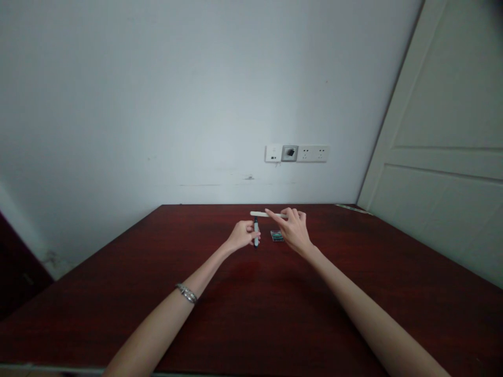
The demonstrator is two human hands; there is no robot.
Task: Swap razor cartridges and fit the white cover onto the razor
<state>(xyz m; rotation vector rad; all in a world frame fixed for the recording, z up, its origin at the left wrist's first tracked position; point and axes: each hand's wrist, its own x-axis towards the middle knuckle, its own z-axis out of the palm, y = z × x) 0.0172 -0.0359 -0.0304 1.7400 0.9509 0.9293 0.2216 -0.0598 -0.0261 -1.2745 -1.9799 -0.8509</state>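
Your left hand (241, 235) has its grip closed around a pen (256, 233). The pen is black and white and stands almost straight up, over the middle of the dark red worktop (251, 314). I cannot tell if its bottom end touches the wood.

Your right hand (295, 230) pinches a thin white stick (263, 213) with the fingertips only. That grip is narrow and sits at one end of the stick. The rest of the stick pokes out flat to your left, just above the top of the pen.

Here is what I think could go wrong:

- The stick is held by one end, so it could tip down or slip out of your fingers. It would then drop onto the worktop and might roll away.
- The stick's free end is very near the pen top. A small shake could knock the two together and push the pen crooked in your left hand.
- If the pen's dark bottom end is a bare tip, it could leave a mark on the wood. It is too small to tell.
- A small green box (277, 236) lies on the worktop between your hands, just beside your right palm. Your right hand could bump it and slide it away if it comes down.
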